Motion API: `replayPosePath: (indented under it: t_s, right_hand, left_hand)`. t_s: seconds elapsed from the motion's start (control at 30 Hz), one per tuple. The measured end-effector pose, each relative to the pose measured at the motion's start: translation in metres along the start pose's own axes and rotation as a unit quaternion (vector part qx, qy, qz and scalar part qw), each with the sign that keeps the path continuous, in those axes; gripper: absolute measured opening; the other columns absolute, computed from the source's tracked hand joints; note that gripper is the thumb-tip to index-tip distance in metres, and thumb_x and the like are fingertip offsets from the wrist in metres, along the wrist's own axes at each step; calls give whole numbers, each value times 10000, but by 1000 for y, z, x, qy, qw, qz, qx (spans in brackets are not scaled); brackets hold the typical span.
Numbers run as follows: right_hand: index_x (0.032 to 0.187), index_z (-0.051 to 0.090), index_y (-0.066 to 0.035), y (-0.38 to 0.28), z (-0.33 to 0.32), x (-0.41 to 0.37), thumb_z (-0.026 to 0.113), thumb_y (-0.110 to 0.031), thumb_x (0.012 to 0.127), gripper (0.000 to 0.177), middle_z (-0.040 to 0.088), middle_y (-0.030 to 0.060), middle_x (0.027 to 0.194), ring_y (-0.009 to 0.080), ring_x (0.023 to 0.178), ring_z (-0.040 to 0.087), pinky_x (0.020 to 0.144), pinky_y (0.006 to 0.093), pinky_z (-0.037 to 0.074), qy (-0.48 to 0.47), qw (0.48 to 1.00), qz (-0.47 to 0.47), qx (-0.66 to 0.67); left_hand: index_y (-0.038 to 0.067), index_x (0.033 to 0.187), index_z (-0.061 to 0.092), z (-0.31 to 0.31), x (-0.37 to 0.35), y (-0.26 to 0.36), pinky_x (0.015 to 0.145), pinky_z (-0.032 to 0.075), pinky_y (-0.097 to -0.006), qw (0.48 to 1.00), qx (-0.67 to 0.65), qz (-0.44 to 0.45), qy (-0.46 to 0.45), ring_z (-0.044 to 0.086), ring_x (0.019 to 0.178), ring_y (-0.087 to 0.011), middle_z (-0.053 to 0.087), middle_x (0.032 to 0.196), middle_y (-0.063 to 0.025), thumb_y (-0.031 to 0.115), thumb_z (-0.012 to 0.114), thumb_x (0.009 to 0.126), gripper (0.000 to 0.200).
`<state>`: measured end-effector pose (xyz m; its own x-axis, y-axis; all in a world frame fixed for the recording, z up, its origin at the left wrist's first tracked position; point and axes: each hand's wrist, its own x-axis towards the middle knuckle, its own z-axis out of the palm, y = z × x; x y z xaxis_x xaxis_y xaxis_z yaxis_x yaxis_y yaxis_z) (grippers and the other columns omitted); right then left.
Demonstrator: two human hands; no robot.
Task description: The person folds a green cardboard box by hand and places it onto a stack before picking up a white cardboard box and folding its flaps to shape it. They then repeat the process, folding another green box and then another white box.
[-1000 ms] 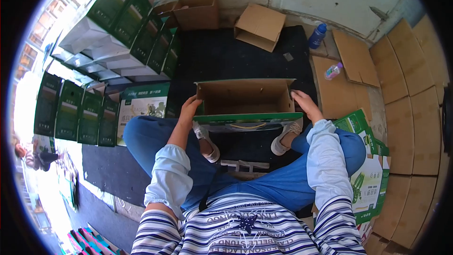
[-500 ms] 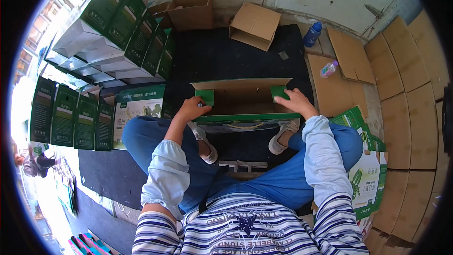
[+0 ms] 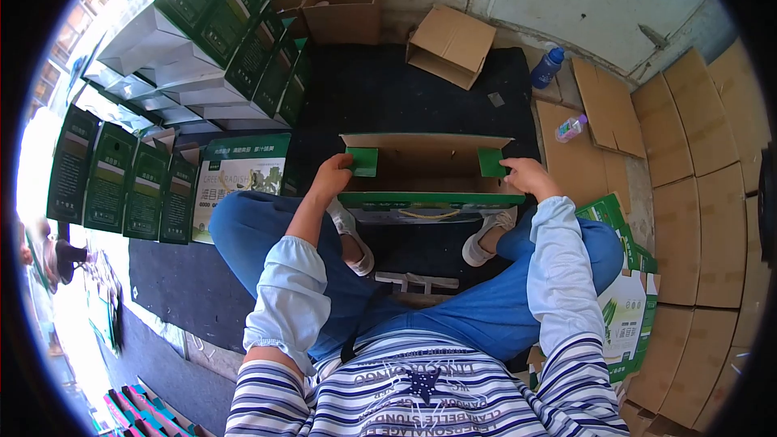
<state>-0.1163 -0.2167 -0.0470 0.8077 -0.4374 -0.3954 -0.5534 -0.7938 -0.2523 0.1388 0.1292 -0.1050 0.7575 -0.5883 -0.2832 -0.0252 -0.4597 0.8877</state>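
An open-topped green and white carton (image 3: pixel 429 198) stands between my feet, with its brown inside facing up and a cord handle on the near side. Its long far flap is raised, and a small green flap shows at each end. My left hand (image 3: pixel 332 176) is closed at the left end, fingertips on the left green flap (image 3: pixel 366 163). At the opposite end my right hand (image 3: pixel 530 177) has its fingers bent around the edge, touching the right green flap (image 3: pixel 490 163). Parts of the fingers on both hands are hidden by the carton.
Stacked green and white cartons (image 3: pixel 235 40) rise on the left, beside a radish-printed carton (image 3: pixel 243 174). Brown boxes (image 3: pixel 676 210) line the right wall. Farther back lie an open brown box (image 3: pixel 451 44), a blue bottle (image 3: pixel 547 69) and a small bottle (image 3: pixel 571 128). Flattened cartons (image 3: pixel 623 316) lean by my right knee.
My hands have shifted outward from above the end flaps to the carton's ends. The right green flap appears more upright. The whole view has shifted slightly.
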Motion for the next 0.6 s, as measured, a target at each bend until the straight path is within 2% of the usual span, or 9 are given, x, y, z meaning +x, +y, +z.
replayPosePath:
  t_s: [0.07, 0.17, 0.27, 0.37, 0.47, 0.53, 0.6]
  right_hand:
    - [1217, 581, -108, -5, -4, -6, 719, -250, 747, 509, 637, 146, 1088, 313, 976, 620, 825, 403, 501, 40, 992, -13, -118]
    - [1300, 469, -61, -21, -4, -7, 773, -303, 696, 719, 606, 177, 1126, 327, 1011, 606, 843, 407, 497, 81, 986, 78, -125]
    - [1369, 323, -27, -24, -2, -9, 810, -325, 653, 915, 575, 214, 1149, 349, 1029, 593, 851, 404, 494, 128, 982, 84, -107]
    - [1388, 280, -51, -14, 11, -6, 818, -329, 646, 958, 566, 185, 1177, 330, 1028, 598, 847, 395, 497, 236, 969, -48, -56]
    - [1381, 284, -78, -2, 14, -5, 819, -319, 648, 940, 572, 165, 1169, 313, 975, 615, 824, 394, 503, 219, 972, -82, 36]
    - [1371, 296, -100, -2, 9, -7, 820, -318, 647, 920, 580, 145, 1145, 300, 932, 621, 804, 385, 504, 183, 979, -61, 70]
    - [1358, 308, -115, -4, 9, -8, 821, -317, 647, 899, 587, 130, 1112, 288, 885, 626, 783, 380, 505, 157, 983, -44, 86]
  left_hand:
    - [-34, 1273, 492, -1, 4, -1, 986, 408, -326, 1000, 26, 3, -3, 553, 1155, -278, 586, 1209, -203, -33, 479, 733, 541]
    - [-42, 1320, 423, 0, 16, -16, 978, 418, -334, 999, 39, 9, 11, 558, 1147, -287, 581, 1214, -211, -8, 515, 739, 588]
    - [-55, 1376, 311, 3, 13, -12, 963, 431, -340, 999, 31, -12, 40, 570, 1126, -296, 587, 1203, -216, 29, 564, 743, 687]
    - [-38, 1423, 193, 2, 3, 9, 935, 447, -338, 997, 63, -14, 49, 591, 1082, -291, 596, 1187, -215, 58, 614, 745, 804]
    - [31, 1465, 110, 1, 1, 7, 906, 461, -339, 997, 71, 2, 43, 603, 1046, -268, 599, 1173, -221, 80, 662, 753, 902]
    - [69, 1475, 89, 2, -8, 26, 906, 462, -350, 997, 69, 6, 44, 598, 1059, -277, 597, 1164, -239, 103, 685, 759, 932]
    - [82, 1476, 75, 4, -10, 28, 897, 471, -369, 997, 52, 37, 42, 603, 1056, -314, 597, 1135, -265, 206, 721, 759, 973]
